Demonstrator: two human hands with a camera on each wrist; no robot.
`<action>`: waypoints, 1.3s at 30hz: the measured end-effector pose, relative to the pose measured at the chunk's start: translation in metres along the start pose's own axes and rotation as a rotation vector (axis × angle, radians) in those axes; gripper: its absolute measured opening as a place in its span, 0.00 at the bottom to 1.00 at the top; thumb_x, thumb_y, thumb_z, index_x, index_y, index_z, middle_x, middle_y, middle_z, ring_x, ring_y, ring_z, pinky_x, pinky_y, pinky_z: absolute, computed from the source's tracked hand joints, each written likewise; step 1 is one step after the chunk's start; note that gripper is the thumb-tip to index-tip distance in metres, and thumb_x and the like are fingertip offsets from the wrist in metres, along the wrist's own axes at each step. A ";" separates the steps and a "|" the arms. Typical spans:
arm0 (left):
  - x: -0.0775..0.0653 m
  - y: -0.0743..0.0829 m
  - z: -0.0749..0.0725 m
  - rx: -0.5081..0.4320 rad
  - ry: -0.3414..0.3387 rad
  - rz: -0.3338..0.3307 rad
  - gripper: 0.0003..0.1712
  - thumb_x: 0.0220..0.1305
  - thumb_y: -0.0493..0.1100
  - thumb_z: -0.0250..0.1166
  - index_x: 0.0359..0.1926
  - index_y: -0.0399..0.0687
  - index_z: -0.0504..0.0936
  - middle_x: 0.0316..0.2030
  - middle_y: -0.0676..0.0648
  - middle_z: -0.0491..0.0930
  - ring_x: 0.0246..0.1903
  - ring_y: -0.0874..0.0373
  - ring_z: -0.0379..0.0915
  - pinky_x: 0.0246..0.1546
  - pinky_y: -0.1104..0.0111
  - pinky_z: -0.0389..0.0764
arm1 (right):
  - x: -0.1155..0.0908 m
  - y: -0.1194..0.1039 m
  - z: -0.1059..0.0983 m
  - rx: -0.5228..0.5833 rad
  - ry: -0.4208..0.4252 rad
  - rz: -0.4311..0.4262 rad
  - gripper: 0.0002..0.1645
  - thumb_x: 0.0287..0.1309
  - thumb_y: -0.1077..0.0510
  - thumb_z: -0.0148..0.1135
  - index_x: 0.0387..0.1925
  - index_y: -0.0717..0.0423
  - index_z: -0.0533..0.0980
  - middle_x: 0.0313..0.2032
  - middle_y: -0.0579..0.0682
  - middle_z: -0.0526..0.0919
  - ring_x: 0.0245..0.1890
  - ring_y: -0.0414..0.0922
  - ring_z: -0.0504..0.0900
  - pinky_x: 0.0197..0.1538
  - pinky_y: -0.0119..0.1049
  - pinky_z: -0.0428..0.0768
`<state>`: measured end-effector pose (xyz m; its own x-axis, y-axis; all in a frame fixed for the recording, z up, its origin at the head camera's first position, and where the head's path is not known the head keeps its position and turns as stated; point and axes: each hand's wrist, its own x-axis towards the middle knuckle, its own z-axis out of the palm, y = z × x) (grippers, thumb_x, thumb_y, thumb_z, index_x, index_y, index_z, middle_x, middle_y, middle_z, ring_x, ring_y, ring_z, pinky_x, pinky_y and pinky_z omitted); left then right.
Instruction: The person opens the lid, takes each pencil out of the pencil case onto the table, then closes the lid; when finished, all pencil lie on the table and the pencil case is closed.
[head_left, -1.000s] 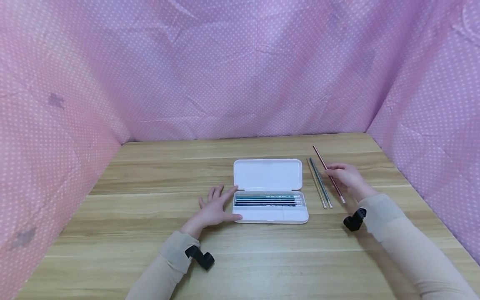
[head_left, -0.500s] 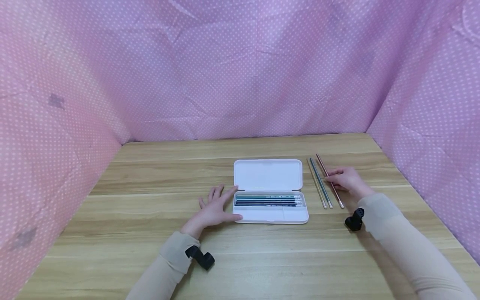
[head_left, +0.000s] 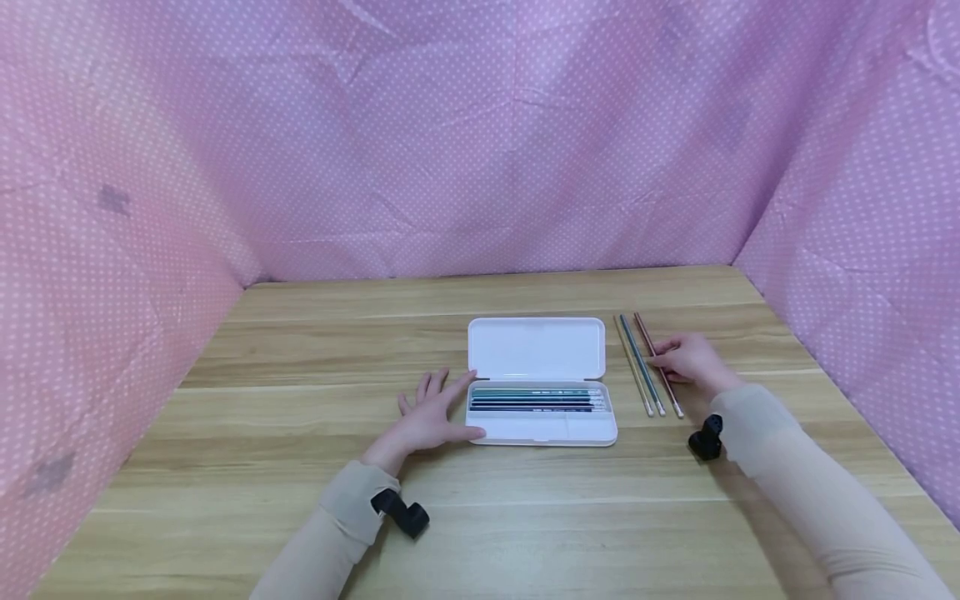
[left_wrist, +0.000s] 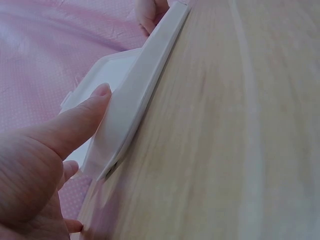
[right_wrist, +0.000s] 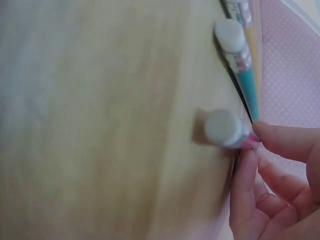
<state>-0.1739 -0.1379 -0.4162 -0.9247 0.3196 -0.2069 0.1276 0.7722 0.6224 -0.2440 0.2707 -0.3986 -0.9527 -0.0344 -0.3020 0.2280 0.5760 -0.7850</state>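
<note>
My right hand (head_left: pixel 693 360) pinches a metallic pink pencil (head_left: pixel 671 397) between thumb and fingers, right of two other pencils. In the right wrist view the white eraser end (right_wrist: pixel 222 128) of that pencil points towards the camera. Beside it lie a blue pencil (head_left: pixel 642 365) and a gold pencil (head_left: pixel 633 367), nearly parallel on the table. My left hand (head_left: pixel 429 421) has its fingers spread, thumb and index fingertip touching the left end of a white pencil case (head_left: pixel 517 429). Its lid (head_left: pixel 536 347) is folded back. Several green and dark pencils (head_left: pixel 532 401) lie side by side inside.
The wooden table (head_left: pixel 300 417) stretches left and in front of the case. A pink dotted cloth (head_left: pixel 480 150) hangs behind the table and along its sides. Black cameras (head_left: pixel 705 439) are strapped to both wrists.
The pink pencil in my right hand has come towards me and slightly left, closer to the blue pencil and roughly level with it. My left hand and the case have stayed put.
</note>
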 end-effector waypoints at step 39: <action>-0.002 -0.001 0.003 0.003 0.027 0.007 0.52 0.48 0.62 0.71 0.72 0.67 0.55 0.73 0.36 0.40 0.71 0.34 0.25 0.56 0.29 0.22 | 0.004 -0.004 0.005 -0.120 -0.007 -0.046 0.20 0.60 0.64 0.57 0.50 0.77 0.72 0.31 0.53 0.81 0.26 0.36 0.77 0.30 0.31 0.82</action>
<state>-0.1713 -0.1372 -0.4188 -0.9332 0.3097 -0.1824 0.1346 0.7717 0.6216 -0.2477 0.2645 -0.3995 -0.9600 -0.0689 -0.2714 0.1580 0.6669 -0.7282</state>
